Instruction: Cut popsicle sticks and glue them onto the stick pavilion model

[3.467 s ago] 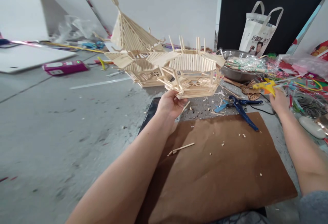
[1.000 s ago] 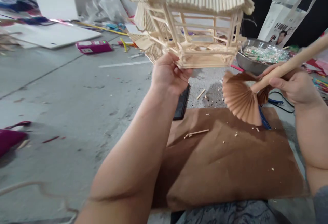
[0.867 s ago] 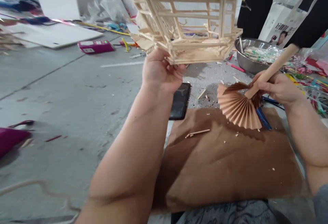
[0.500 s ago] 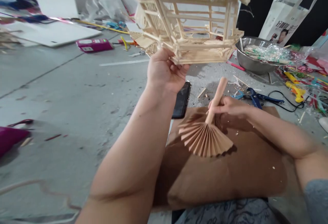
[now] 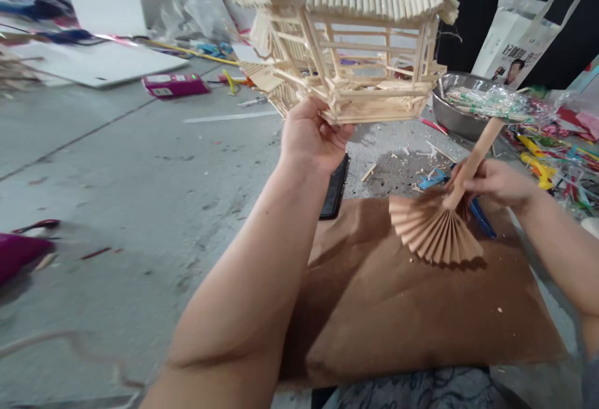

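Note:
My left hand (image 5: 316, 137) holds up a model pavilion (image 5: 374, 93) built of pale wooden sticks, gripping it at the lower left corner of its base. Its roof is a row of round sticks over an open frame of posts and rails. In my right hand (image 5: 503, 181) is a folded paper fan (image 5: 440, 234) in brown, held by its long handle with the pleats spread downward. The fan hangs above a sheet of brown paper (image 5: 397, 321) that lies before me. A dark phone (image 5: 334, 193) is partly hidden behind my left wrist.
A steel bowl (image 5: 461, 115) of plastic-wrapped sticks stands at the right, near a white bag (image 5: 515, 40). Yellow-handled tools (image 5: 538, 168) lie among wrappers at the far right. Blue pliers (image 5: 482, 218) are mostly covered by the fan. A magenta box (image 5: 175, 85) sits on the floor at left.
My right hand has carried the fan to the right and slightly up, uncovering more brown paper. The pavilion sits a little lower and further right in view, still in my left hand.

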`<action>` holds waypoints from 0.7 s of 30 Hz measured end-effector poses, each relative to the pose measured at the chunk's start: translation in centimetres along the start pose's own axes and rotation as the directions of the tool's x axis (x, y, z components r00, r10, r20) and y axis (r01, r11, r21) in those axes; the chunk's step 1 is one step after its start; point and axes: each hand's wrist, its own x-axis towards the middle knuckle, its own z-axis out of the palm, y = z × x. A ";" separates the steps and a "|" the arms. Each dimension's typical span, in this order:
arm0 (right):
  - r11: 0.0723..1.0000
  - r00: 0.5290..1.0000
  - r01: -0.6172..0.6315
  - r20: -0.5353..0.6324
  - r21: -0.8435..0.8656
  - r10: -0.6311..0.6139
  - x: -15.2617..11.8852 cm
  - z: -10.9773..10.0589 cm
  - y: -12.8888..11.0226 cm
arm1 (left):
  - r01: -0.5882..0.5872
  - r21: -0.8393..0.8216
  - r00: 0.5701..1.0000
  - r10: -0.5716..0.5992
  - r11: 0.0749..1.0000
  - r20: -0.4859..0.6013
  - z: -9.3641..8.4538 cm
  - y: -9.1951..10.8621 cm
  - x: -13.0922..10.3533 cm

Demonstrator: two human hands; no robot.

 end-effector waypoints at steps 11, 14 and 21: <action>0.976 0.821 0.163 -0.529 -0.145 -0.216 4.7 -6.4 1.6 | 0.024 -0.007 1.000 -0.024 1.000 -0.001 0.0 -0.6 0.1; 0.963 0.805 0.242 -0.529 -0.120 -0.269 3.8 -6.2 1.0 | 0.022 -0.006 1.000 -0.022 1.000 0.007 -0.1 -0.5 0.4; 0.952 0.911 0.273 -0.356 0.137 -0.209 8.8 2.3 1.3 | 0.007 -0.016 1.000 -0.007 1.000 0.023 0.1 -0.5 0.1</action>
